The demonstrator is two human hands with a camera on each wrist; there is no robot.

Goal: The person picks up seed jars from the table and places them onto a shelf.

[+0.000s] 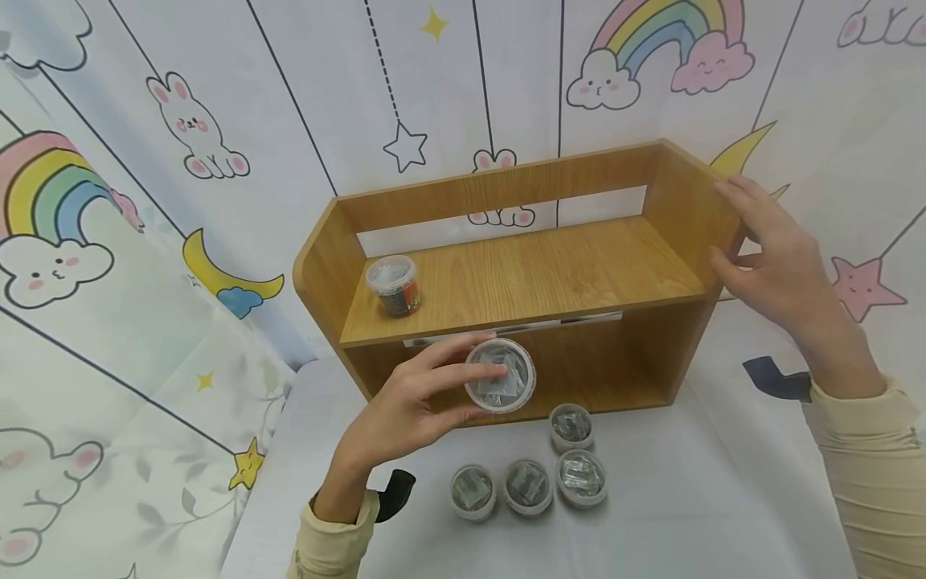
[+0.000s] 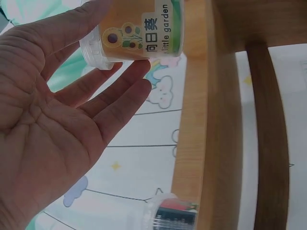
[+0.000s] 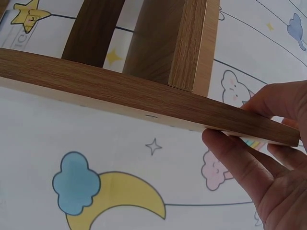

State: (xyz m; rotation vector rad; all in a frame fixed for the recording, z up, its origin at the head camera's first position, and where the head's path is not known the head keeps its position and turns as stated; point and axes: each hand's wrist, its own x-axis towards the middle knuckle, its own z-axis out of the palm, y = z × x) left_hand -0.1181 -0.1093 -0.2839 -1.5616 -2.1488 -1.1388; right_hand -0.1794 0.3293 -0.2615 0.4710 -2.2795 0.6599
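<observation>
The left hand (image 1: 412, 402) grips a plastic tub (image 1: 506, 392) before the wooden shelf (image 1: 535, 269); only the left wrist view shows its sunflower label (image 2: 139, 36), reading "向日葵" and "little garden". The right hand (image 1: 781, 261) grasps the side panel (image 1: 687, 217). The head view alone shows four lidded tubs (image 1: 581, 480) below.

Left grip (image 1: 415, 402) low, thumb (image 1: 457, 417) opposite fingers (image 1: 459, 374); right grip (image 1: 781, 261) higher, arm (image 1: 864, 466) extended, thumb and fingers apart.
</observation>
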